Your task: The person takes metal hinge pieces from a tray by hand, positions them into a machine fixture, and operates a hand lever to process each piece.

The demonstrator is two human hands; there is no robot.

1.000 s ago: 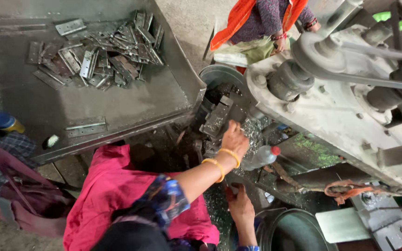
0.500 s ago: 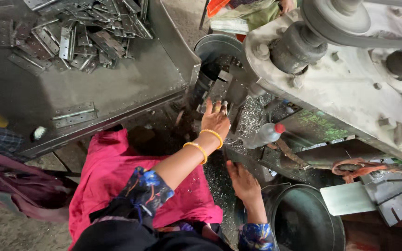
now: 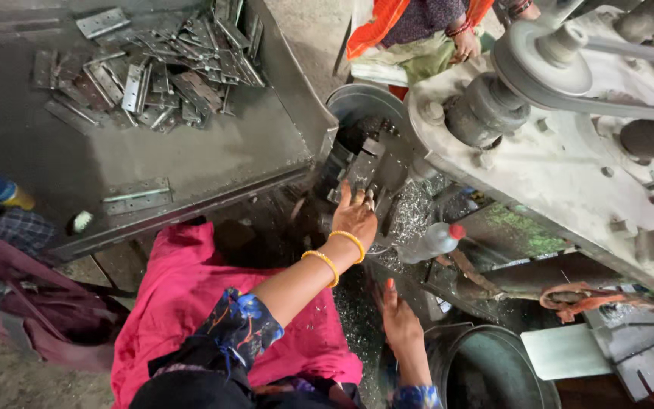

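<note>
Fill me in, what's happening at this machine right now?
A seated person reaches the left hand into the press machine's working area, fingers on the metal parts there. The right hand rests low, beside a dark round bin. A pile of flat metal hinge plates lies on the steel tray. Another person sits beyond the machine.

Soft, even daylight is falling from above; no harsh shadows. Deep gloom is pooling under the press machine (image 3: 569,174). Metal tray (image 3: 191,159) is showing dull glare. Edges are bending, wide-angle; focus mostly sharp.
</note>
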